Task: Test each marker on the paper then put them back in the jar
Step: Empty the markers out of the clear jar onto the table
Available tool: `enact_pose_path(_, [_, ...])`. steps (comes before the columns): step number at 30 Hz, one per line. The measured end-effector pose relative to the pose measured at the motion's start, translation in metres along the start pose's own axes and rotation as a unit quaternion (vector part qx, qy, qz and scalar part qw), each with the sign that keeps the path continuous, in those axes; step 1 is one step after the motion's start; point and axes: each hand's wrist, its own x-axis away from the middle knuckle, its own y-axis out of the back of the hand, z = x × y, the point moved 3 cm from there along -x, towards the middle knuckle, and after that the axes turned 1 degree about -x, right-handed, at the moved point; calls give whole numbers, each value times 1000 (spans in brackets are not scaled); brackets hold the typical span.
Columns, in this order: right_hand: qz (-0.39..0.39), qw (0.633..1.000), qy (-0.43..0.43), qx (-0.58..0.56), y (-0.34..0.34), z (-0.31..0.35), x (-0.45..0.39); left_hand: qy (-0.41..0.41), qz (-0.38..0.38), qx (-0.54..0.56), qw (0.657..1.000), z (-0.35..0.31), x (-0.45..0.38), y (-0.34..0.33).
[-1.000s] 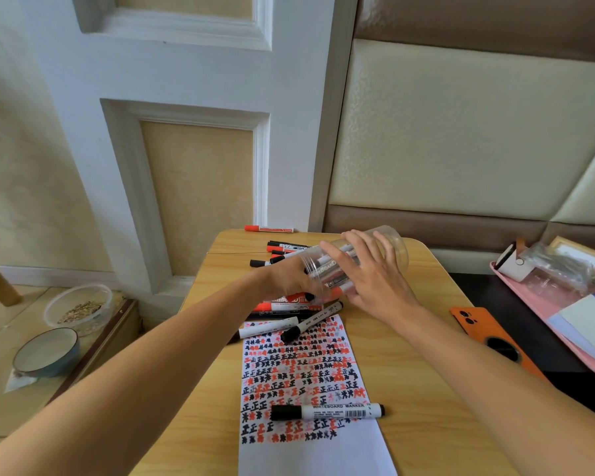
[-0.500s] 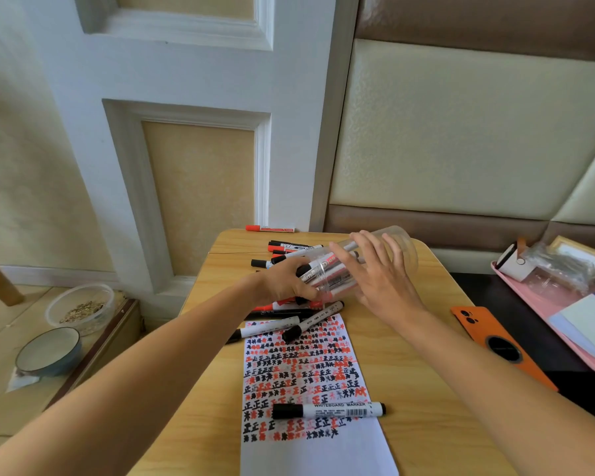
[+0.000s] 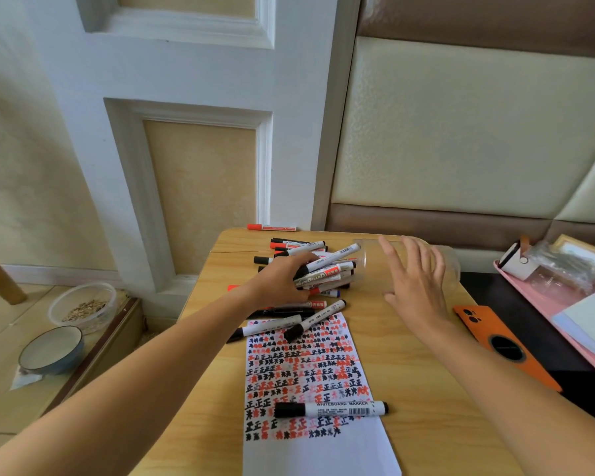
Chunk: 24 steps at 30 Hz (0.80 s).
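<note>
The bundle of markers (image 3: pixel 327 274) lies near the far middle of the table (image 3: pixel 426 424), its long axis running left to right, with the ends on the right poking into or just at the mouth of the clear jar (image 3: pixel 443 259), which lies on its side with the mouth facing left. The left hand (image 3: pixel 282 283) grips the left end of that bundle with curled fingers, so the jar lies directly to the right of the grip, along the markers' own axis. The right hand (image 3: pixel 414 286) hovers over the jar with fingers spread and relaxed, holding nothing; whether the palm touches the jar cannot be told. The left hand is the nearer one to the bundle, the right to the jar. Loose markers lie around the grip: some behind it toward the far edge, and others between it and the paper (image 3: pixel 310 372). A single whiteboard marker (image 3: pixel 330 409) lies crosswise on the paper, well apart from both hands. The table's far edge is just behind the jar, so room to roll back is slim; an orange phone (image 3: pixel 488 341) lies to the right, and open table shows in front of the jar.
</note>
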Motion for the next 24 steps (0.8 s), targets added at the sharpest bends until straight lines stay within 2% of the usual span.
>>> enact_pose_path(6, [-31,997,-66,-40,-1,-13,1,12,-24,-8,1000,13,5,-7])
enact_pose_path(11, [-95,981,-133,-108,3,-18,-5,10,-22,-10,1000,16,5,-10])
enact_pose_path(16, [-134,939,-185,-255,13,-16,-11,13,-5,-25,1000,18,4,-11])
enact_pose_path(24, [-81,869,-287,-394,5,-17,-5,-14,-13,-19,1000,15,8,-11])
